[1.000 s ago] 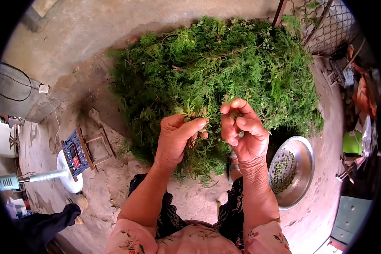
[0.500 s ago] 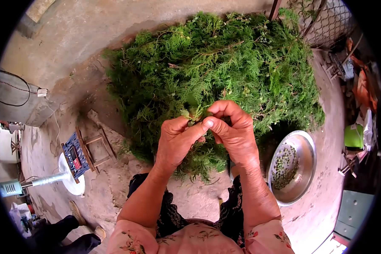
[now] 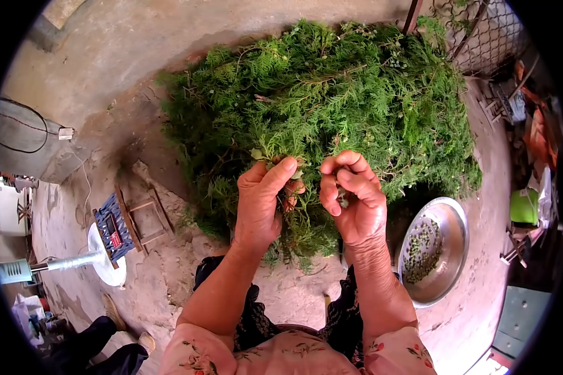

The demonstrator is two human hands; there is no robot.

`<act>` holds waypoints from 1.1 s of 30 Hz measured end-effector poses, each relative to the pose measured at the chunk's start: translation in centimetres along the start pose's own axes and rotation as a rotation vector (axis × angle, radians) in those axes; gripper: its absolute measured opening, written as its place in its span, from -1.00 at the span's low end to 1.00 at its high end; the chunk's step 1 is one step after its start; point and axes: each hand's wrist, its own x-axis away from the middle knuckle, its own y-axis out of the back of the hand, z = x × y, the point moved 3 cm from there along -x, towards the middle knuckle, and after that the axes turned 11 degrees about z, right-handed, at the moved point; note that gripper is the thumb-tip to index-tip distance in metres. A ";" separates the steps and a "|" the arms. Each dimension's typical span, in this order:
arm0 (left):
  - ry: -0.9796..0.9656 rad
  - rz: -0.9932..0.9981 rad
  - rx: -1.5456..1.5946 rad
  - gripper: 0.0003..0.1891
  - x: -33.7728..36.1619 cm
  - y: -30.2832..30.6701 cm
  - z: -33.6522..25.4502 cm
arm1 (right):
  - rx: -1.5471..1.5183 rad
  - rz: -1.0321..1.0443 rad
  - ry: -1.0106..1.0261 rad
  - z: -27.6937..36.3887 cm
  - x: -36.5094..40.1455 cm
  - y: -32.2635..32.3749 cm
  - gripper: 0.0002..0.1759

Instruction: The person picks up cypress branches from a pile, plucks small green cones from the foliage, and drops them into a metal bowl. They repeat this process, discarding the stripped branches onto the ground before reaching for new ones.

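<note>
Left hand (image 3: 256,203): a green sprig (image 3: 270,158) is pinched between thumb and fingers, over the near edge of the pile of green branches (image 3: 356,100). Right hand (image 3: 360,206): fingers are curled inward, apart from the left; small green pieces (image 3: 342,199) appear to be held in them, count not readable. Metal basin (image 3: 448,262), with small round green pieces (image 3: 422,250) inside, is seen on the floor (image 3: 481,219) at the right, beside the pile. Judgement on handling: the sprig is best gripped firmly near its stem, and each piece pinched close to its base, without crushing. The right fingers should be closed loosely, so that nothing is dropped among the foliage.
</note>
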 end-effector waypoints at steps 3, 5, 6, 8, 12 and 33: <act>-0.019 -0.010 -0.081 -0.84 0.1 0.2 0.2 | 0.460 -0.174 -0.140 -0.5 0.7 -0.3 -0.78; -0.082 0.061 -0.094 -0.83 -0.2 0.4 0.7 | 0.572 -0.119 -0.091 -1.2 0.6 -0.9 -0.79; -0.082 0.062 -0.094 -0.83 -0.1 0.4 0.6 | 0.590 -0.129 -0.089 -1.4 0.6 -1.1 -0.78; -0.063 0.099 -0.161 -0.82 0.0 0.2 0.5 | 0.541 -0.119 -0.090 -1.6 0.6 -0.8 -0.76; -0.063 0.131 -0.235 -0.78 0.2 -0.2 0.4 | 0.361 -0.144 -0.207 -1.7 0.4 0.2 -0.72; -0.004 0.117 -0.416 -0.91 0.7 -0.4 0.7 | 0.673 -0.345 0.061 0.8 0.4 1.5 -0.91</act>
